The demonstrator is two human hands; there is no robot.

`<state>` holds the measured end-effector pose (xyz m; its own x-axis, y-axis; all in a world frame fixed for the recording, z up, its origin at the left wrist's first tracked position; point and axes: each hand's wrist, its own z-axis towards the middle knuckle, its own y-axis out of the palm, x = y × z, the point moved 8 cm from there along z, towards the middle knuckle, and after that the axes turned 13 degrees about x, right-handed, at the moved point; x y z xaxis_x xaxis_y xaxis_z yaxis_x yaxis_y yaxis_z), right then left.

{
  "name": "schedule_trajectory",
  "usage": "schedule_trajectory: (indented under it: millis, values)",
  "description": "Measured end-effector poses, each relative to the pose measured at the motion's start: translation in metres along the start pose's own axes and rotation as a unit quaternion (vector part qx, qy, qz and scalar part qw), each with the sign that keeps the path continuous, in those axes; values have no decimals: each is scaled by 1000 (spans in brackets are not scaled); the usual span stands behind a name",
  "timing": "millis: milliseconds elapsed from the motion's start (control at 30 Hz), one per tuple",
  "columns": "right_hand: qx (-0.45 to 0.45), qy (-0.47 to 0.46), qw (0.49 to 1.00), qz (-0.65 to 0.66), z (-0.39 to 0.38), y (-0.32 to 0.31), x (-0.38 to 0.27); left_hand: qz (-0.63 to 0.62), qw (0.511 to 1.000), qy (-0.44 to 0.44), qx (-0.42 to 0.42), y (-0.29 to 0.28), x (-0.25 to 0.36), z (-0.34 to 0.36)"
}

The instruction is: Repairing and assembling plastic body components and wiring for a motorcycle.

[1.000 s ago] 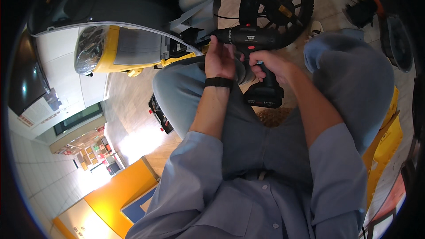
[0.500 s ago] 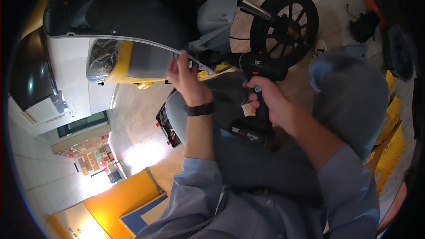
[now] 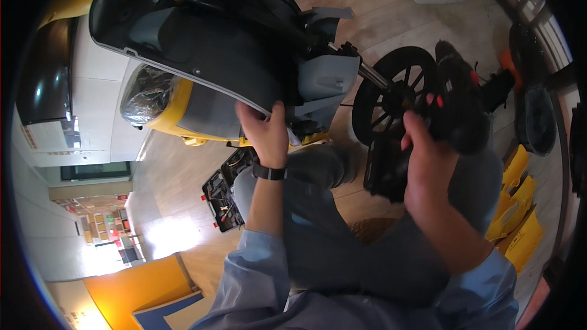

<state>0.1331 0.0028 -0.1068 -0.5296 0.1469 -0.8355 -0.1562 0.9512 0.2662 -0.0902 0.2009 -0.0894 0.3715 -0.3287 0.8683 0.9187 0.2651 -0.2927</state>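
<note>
In the head view, the left hand (image 3: pixel 267 129) is raised in front of the person, forearm rising almost straight from a blue sleeve, a dark watch (image 3: pixel 269 172) on the wrist. Its grip is closed on the lower edge of the machine's dark cover (image 3: pixel 202 43): the fingers curl up over the pale rim and the thumb lies against the grey part just right of them. The cover is a broad, curved black shell with a light trim line, tilted so that its open side faces the camera; black hoses and a brass fitting show at its top. Below and left of this grip sits the machine's yellow body (image 3: pixel 183 113) with a plastic-wrapped lump beside it. The right hand (image 3: pixel 428 159) is lifted to about the same height, well apart from the left, wrist bent back, its grip wrapped round the handle of a black drill (image 3: pixel 455 107) with small red marks; the drill's body points up and away from the palm. Just left of this grip, between the two hands, stands a black spoked wheel (image 3: pixel 391 95) on a metal axle. Below the left wrist, on the wooden floor (image 3: pixel 379 18), lies an open toolcase (image 3: pixel 225 192). Yellow sheets (image 3: pixel 513 208) lie right of the right forearm.
</note>
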Motion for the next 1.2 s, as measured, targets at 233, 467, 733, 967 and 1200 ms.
schedule_trajectory:
  millis: [233, 467, 733, 967, 1200]
  values:
    - [-4, -26, 999, 39, 58, 42, -25, 199, 816, 531, -113, 21, 124, -70]
    - [3, 30, 999, 37, 70, 44, -8, 385, 778, 432, -245, 58, 68, -54]
    - [-35, 57, 998, 20, 61, 52, -3, 386, 791, 423, -216, 60, 69, -53]
    - [-72, 80, 994, 21, 51, 51, 2, 426, 780, 397, -229, 60, 69, -53]
    - [-119, 168, 976, 67, 65, 39, -20, 446, 728, 428, -297, 58, 78, -48]
